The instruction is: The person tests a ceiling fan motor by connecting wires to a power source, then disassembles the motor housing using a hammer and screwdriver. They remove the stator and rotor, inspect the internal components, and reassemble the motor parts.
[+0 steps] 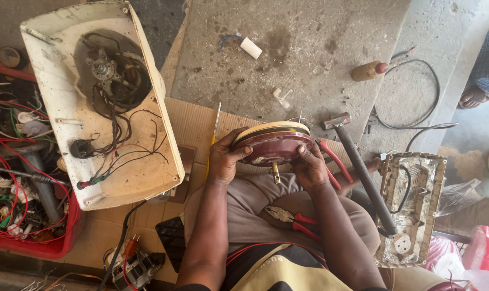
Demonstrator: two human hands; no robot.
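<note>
Head view: both hands clamp a round motor housing (273,143) — maroon face, cream rim — held on edge just above the knees, its short shaft pointing down toward the lap. Left hand (223,159) wraps the left rim, fingers curled tight over the maroon face. Right hand (309,164) grips the right rim, fingers closed on it. Red-handled pliers (293,218) lie on the lap, just below the housing, not touching it. Hammer (363,172) rests to the right, head up by the housing's rim; a yellow screwdriver (213,137) lies just left of the left hand on the cardboard (190,121). Cream fan casing (101,102) with loose wires sits well left, red bin of wires (23,215) beyond it.

Judgement: to handle this well, keep even pressure on both sides of the rim and keep the shaft clear of the thighs — a lopsided grip could let the heavy disc roll out.
</note>
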